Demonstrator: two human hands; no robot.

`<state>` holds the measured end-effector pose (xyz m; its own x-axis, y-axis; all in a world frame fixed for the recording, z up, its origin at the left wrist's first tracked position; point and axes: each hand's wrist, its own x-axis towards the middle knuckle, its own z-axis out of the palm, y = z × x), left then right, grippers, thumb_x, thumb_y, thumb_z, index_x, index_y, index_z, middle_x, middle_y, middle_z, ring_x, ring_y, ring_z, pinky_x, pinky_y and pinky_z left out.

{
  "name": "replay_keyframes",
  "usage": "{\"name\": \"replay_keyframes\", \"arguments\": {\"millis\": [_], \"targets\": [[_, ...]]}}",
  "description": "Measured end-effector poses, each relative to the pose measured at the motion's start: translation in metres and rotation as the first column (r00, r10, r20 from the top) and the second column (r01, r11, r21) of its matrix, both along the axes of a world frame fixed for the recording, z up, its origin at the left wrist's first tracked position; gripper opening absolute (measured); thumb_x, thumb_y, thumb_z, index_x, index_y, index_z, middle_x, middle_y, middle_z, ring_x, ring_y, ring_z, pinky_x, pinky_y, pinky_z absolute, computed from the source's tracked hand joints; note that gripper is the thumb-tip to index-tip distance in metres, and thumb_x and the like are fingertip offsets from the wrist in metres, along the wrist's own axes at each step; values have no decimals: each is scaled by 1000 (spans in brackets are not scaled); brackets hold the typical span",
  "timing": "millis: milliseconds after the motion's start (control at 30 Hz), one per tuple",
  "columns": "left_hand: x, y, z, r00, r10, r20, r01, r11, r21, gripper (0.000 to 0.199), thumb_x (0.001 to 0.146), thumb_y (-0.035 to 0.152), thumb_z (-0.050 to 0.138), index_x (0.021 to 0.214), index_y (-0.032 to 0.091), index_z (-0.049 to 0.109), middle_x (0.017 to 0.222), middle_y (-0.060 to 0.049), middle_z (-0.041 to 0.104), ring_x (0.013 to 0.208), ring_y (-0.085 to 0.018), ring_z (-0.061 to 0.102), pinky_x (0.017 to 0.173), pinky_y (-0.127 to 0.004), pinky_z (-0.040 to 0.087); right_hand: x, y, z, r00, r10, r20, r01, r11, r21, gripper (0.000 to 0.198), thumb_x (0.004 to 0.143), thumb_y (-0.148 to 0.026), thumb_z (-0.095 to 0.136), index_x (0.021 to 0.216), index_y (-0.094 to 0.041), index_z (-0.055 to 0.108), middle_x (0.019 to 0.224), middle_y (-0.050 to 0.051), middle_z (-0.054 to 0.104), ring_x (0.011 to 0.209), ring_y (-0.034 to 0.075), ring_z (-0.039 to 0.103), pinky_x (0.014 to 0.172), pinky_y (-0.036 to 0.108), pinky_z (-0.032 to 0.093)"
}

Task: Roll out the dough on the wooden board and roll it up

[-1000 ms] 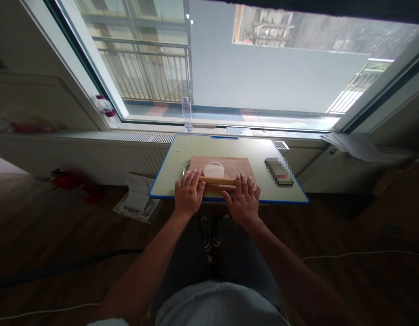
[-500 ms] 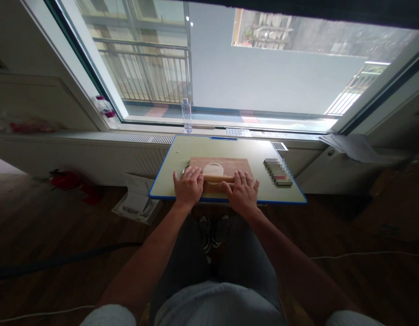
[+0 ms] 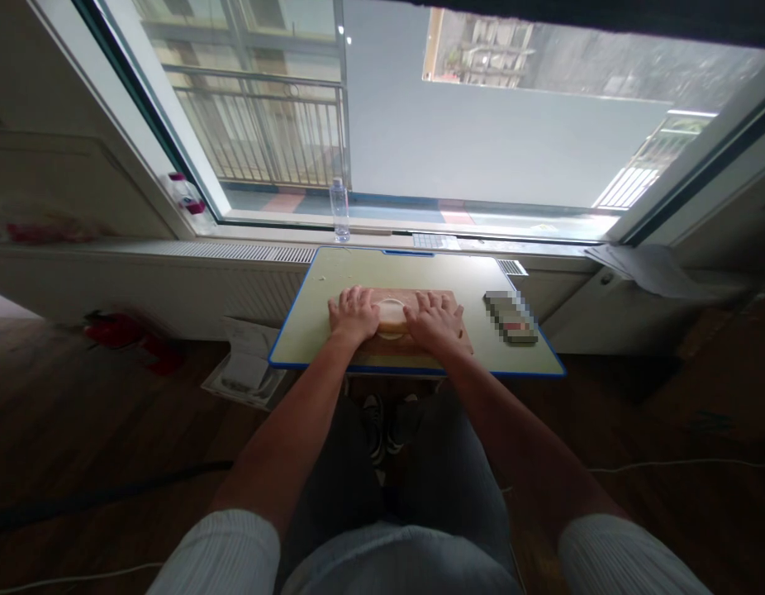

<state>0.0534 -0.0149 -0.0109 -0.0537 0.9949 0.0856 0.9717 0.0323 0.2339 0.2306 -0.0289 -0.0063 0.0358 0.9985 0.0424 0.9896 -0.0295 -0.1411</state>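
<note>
My left hand point(image 3: 354, 316) lies palm-down over the left part of a wooden rolling pin point(image 3: 392, 326), its fingers stretched forward. Over the right part rests my right hand point(image 3: 435, 321), likewise flat with fingers spread. Neither hand wraps round the pin; both press on it from above. Beneath the pin is a round, pale flattened piece of dough point(image 3: 391, 307), partly covered by it. Dough and pin are on a wooden board point(image 3: 401, 347), whose left part is largely hidden by my left hand.
The board lies on a small blue-edged table point(image 3: 296, 335). A pixelated, phone-like object point(image 3: 511, 318) is at its right. On the windowsill stands a clear bottle point(image 3: 339, 211), with another bottle point(image 3: 187, 194) farther left. Papers point(image 3: 643, 268) lie at right; a box point(image 3: 246, 380) sits on the floor.
Both hands have moved forward, away from my body, across the pin. Their fingers now reach farther over the board, and the pin seems slightly farther forward on the dough.
</note>
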Motion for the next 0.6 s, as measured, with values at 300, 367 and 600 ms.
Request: {"name": "replay_keyframes", "arguments": {"millis": [300, 367, 600], "targets": [[0, 29, 10, 999, -34, -6, 33, 983, -178, 67, 106, 55, 24, 165, 35, 49, 179, -5, 38, 165, -35, 31, 134, -69, 20, 3, 17, 10, 998, 6, -68, -11, 997, -74, 80, 109, -69, 28, 172, -21, 41, 177, 12, 39, 163, 40, 30, 131, 66, 21], [1, 37, 11, 999, -41, 2, 41, 979, -199, 68, 106, 57, 24, 166, 36, 48, 180, -5, 38, 165, -35, 31, 133, -69, 21, 4, 22, 12, 998, 32, -62, -37, 997, -72, 80, 110, -68, 27, 171, -19, 42, 177, 14, 40, 163, 39, 31, 131, 63, 22], [1, 63, 8, 998, -61, 15, 63, 979, -191, 64, 106, 57, 25, 155, 33, 59, 173, -9, 47, 158, -36, 41, 130, -73, 25, 8, 48, 12, 984, 175, 21, -175, 985, -13, 62, 113, -57, 27, 155, -29, 62, 170, 11, 50, 154, 38, 42, 126, 59, 30]]}}
